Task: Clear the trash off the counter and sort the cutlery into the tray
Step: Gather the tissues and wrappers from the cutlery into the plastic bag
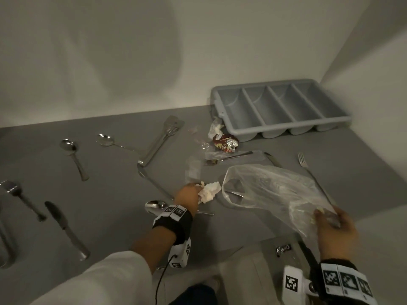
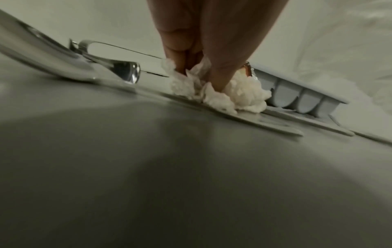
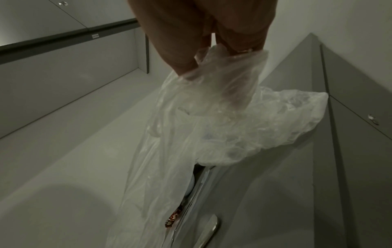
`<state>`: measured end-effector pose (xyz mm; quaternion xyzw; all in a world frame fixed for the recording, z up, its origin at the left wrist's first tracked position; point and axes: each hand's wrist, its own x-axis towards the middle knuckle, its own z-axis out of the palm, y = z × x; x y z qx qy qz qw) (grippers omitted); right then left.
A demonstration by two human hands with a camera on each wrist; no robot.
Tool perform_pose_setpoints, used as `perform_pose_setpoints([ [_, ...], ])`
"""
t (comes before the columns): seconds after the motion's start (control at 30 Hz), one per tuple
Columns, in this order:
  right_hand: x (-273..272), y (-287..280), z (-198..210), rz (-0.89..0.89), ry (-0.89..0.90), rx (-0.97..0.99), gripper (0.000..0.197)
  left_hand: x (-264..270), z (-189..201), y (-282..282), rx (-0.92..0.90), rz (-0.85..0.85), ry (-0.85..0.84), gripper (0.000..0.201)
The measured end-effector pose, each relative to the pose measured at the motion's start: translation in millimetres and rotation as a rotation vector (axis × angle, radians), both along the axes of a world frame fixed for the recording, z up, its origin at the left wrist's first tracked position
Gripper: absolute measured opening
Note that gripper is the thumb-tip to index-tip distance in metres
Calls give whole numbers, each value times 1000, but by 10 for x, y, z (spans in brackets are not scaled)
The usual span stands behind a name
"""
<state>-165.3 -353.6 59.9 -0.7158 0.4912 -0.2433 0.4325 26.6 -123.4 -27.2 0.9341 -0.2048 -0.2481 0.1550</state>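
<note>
My left hand (image 1: 193,194) grips a crumpled white tissue (image 1: 210,192) just above the grey counter (image 1: 110,194); the fingers (image 2: 218,78) dig into the tissue (image 2: 244,95). My right hand (image 1: 330,219) pinches one end of a clear plastic bag (image 1: 271,188), whose mouth opens toward the tissue. The same bag (image 3: 222,120) hangs from the right fingers (image 3: 184,67). The grey four-slot cutlery tray (image 1: 279,126) stands empty at the back right. A red foil wrapper (image 1: 225,144) and more white paper (image 1: 215,128) lie in front of it.
Spoons (image 1: 70,148), a fork (image 1: 15,190), a knife (image 1: 63,225) and tongs (image 1: 158,142) are scattered over the left of the counter. Forks (image 1: 226,159) and clear wrappers (image 1: 193,168) lie mid-counter; another fork (image 1: 312,177) runs under the bag. The counter's front edge is near my body.
</note>
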Motion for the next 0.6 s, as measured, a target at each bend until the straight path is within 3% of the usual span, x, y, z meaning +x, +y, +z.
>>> perform_pose_setpoints([
  [0.2,-50,-108,-88,-53,8,-7,32,24,81,125,-23,50,18,33],
  [0.37,-244,-336,-68,-159,2,7,32,249,717,297,-123,123,-57,25],
  [0.5,-501,-450,-92,-300,-67,10,32,276,1353,6,-441,66,-295,23],
  [0.6,-860,-571,-217,-425,-99,9,32,36,1437,-599,-622,-58,-175,22],
])
